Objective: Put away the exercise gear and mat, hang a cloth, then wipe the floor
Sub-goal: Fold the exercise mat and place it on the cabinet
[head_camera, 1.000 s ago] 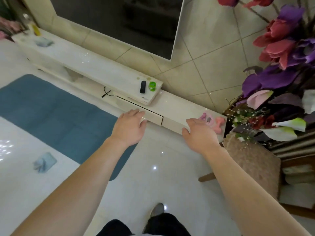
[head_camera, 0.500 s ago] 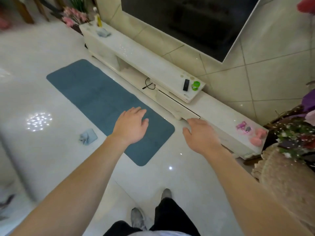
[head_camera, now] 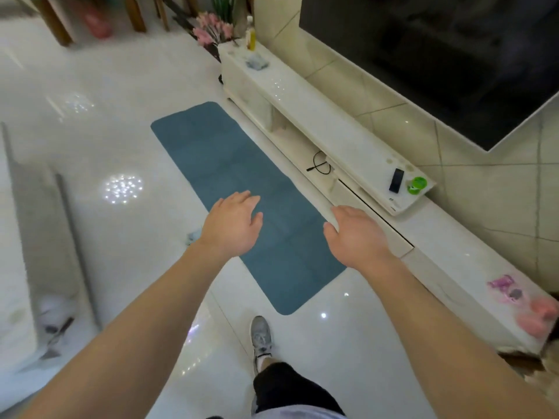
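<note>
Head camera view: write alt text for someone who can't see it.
A person's open left hand and right hand reach over a blue mat lying flat on a white floor beside a low white cabinet. Pink dumbbells rest on the cabinet's near end.

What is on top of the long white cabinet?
Black remote and green round item midway; pink gear at the near end; bluish cloth and yellow bottle at the far end. The right hand hides some front edge.
</note>
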The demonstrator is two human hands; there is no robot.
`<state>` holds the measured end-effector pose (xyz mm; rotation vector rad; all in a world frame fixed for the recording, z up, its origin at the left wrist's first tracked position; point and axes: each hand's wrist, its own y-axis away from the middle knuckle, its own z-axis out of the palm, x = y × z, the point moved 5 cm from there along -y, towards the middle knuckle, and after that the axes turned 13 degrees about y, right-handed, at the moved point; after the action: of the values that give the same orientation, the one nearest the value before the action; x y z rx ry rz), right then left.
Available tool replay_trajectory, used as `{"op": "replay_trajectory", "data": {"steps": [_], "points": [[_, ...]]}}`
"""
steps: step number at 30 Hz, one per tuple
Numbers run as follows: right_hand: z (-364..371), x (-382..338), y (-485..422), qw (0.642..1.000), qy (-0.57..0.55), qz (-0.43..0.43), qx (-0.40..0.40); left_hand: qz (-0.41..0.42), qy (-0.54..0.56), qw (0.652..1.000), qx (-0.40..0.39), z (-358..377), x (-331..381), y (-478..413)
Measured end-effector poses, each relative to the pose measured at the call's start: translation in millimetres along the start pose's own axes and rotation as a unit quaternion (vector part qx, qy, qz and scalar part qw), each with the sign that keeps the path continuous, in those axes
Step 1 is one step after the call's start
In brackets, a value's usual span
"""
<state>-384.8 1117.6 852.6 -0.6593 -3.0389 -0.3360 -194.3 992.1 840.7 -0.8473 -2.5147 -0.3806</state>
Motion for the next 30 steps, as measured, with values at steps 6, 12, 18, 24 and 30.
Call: {"op": "replay_trajectory", "data": {"steps": [6, 12, 18, 24, 30], "points": [[-20.3, -34.5, -93.9, 1.0, 0.013, -0.023, 0.007, -0.037, -0.023, 0.999, -0.001, -38.7, -50.1, -61.6], [-37.8, -80.8, -172.4, 0.998, 0.031, -0.044, 0.011, -0.07, -0.016, 0.997, 0.016, -78.4, -108.2, -104.7], [-60.0, -161.8, -228.6, 0.997, 0.022, -0.077, 0.011, -0.09, -0.019, 0.995, 0.033, -126.6, -186.8, -130.8], [-64.8, -253.5, -270.2, 0.998, 0.018, -0.065, 0.018, -0.076, -0.021, 0.996, 0.031, -175.3, -277.3, -155.9], [-71.2, -336.8, -302.4, 0.999, 0.016, -0.038, 0.025, -0.055, -0.03, 0.998, 0.016, -224.2, -361.2, -177.0]]}}
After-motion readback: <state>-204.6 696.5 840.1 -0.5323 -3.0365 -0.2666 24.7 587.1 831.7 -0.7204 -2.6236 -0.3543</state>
